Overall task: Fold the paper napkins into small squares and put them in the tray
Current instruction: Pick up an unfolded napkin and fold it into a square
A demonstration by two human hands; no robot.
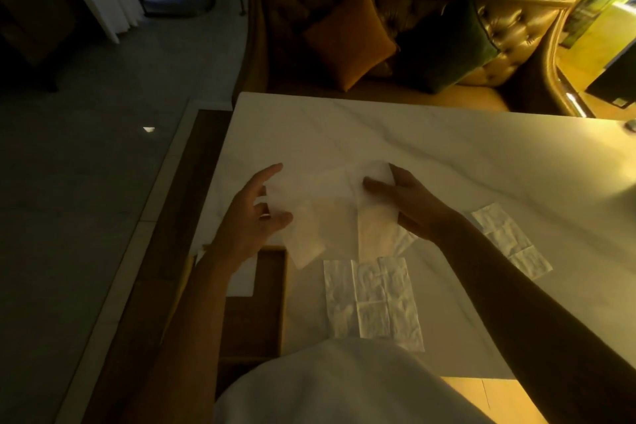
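A thin white paper napkin (327,196) is held up above the white marble table (413,141), partly unfolded and drooping. My right hand (409,203) pinches its right side between thumb and fingers. My left hand (251,217) is at its left edge, fingers spread, thumb touching the paper. A dark wooden tray (272,299) lies at the table's left front, with a white folded napkin (242,279) in it, mostly hidden by my left forearm. Flat creased napkins lie on the table: one (375,303) near me, another (509,237) to the right under my right forearm.
The table's left edge drops to a dark floor (103,148). Behind the table stands a tufted sofa (499,45) with an orange cushion (347,38) and a dark green cushion (444,45). My white shirt (344,389) fills the bottom middle.
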